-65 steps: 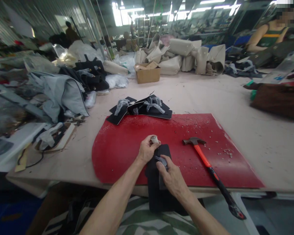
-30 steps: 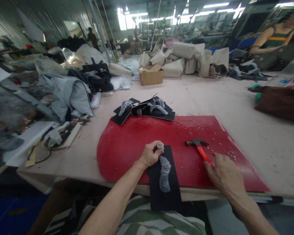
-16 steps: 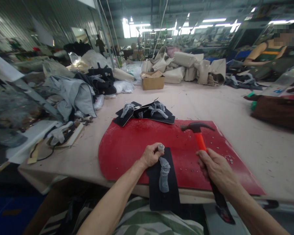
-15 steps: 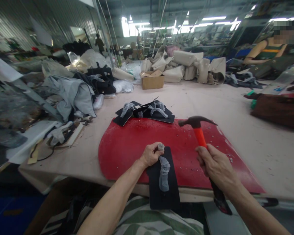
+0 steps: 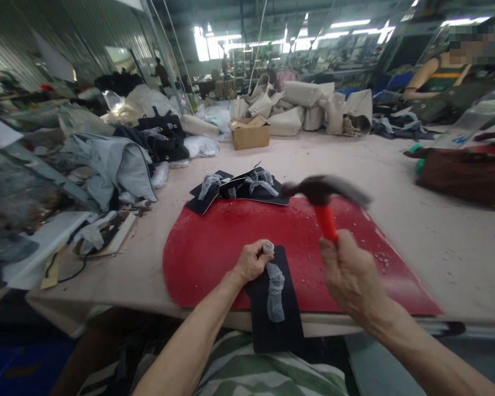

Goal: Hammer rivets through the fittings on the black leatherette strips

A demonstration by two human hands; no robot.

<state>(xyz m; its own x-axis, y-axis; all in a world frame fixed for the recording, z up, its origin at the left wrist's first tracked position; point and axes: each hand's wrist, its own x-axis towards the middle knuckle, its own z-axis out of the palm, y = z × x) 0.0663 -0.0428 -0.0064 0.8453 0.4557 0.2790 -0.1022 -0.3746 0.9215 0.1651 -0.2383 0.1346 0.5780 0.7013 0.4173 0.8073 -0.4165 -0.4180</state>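
My left hand [image 5: 251,262] is closed around a short metal punch [image 5: 268,248], which stands upright on the far end of a black flat panel [image 5: 258,324]. A strap wrapped in translucent plastic [image 5: 276,294] runs along that panel. The panel lies partly on a red mat [image 5: 214,247], and its near end hangs over the table edge towards my lap. My right hand [image 5: 350,275] grips a claw hammer [image 5: 325,217] by its orange handle, raised to the right of the punch. The hammer's head is blurred by motion.
Several black panels with plastic-wrapped straps [image 5: 239,187] lie piled at the mat's far edge. Small metal bits dot the mat. Behind are a cardboard box [image 5: 251,135] and beige bags [image 5: 305,110]. A brown bag [image 5: 466,176] lies right; a person [image 5: 437,77] sits beyond.
The hammer has swung up and leftward in my right hand, its head now blurred. My left hand keeps the punch on the panel. The whole view has shifted slightly.
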